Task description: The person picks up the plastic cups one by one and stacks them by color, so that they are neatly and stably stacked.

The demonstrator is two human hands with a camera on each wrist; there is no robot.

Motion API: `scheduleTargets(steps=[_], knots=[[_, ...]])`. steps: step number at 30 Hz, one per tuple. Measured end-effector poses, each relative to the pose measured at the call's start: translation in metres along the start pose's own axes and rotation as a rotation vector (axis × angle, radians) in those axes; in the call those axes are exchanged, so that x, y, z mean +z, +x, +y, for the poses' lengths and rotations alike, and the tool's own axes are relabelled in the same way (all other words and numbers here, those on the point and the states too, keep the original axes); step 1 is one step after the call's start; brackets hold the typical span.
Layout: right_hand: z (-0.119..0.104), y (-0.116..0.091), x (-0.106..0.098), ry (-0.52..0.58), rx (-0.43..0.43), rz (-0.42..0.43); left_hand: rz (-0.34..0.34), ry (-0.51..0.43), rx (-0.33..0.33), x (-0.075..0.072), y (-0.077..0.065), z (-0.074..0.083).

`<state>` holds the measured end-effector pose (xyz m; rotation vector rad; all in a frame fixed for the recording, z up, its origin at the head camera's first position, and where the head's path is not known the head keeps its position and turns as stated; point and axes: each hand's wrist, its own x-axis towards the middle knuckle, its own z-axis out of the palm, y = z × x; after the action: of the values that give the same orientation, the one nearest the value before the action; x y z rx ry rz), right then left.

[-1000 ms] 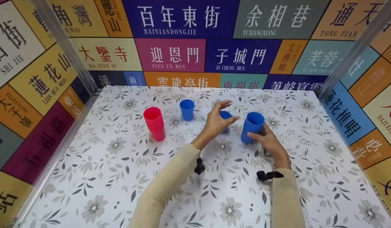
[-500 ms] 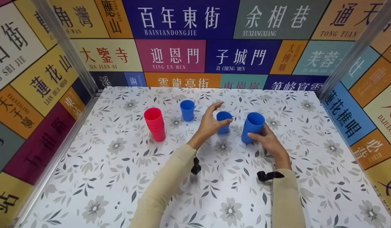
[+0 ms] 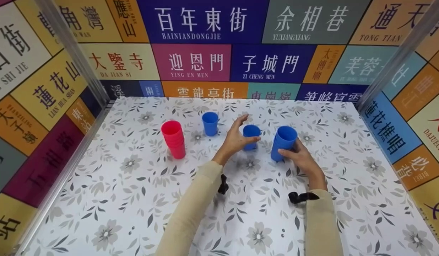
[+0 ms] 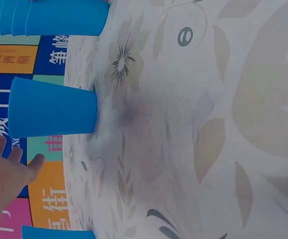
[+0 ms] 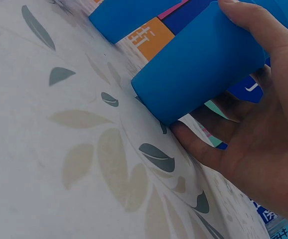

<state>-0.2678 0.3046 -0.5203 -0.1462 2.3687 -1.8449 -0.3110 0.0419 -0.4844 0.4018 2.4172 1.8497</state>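
Note:
My right hand (image 3: 302,156) grips a small stack of nested blue cups (image 3: 280,145), upright on the table, with thumb and fingers on opposite sides. Seen from the right wrist, that hand (image 5: 263,139) wraps the lowest blue cup (image 5: 199,64), a fingertip close to its base. To the left of the stack a single blue cup (image 3: 249,145) stands upright. My left hand (image 3: 235,139) is spread beside it, thumb crossing in front of the cup in the head view. In the left wrist view a gap shows between the fingers (image 4: 33,167) and this cup (image 4: 54,107).
Another blue cup (image 3: 210,125) stands farther back and left. A stack of red cups (image 3: 175,144) is at the left. All rest on a flowered tablecloth (image 3: 258,213), with walls of coloured lettered panels (image 3: 194,62) behind and at both sides.
My left hand has drawn back a little to the left from over the single blue cup, which shows more now. The right hand and its stack have stayed in place.

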Motion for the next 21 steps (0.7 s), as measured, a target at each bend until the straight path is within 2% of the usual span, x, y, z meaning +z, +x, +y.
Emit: scheduleTargets(steps=[10,21], knots=[[0.001,0.000,0.000,0.009,-0.005,-0.007,0.021,0.004,-0.064,0.009,0.003,-0.010],[0.002,-0.001,-0.001,0.023,-0.010,-0.011,0.072,-0.040,-0.125,0.019,0.006,-0.019]])
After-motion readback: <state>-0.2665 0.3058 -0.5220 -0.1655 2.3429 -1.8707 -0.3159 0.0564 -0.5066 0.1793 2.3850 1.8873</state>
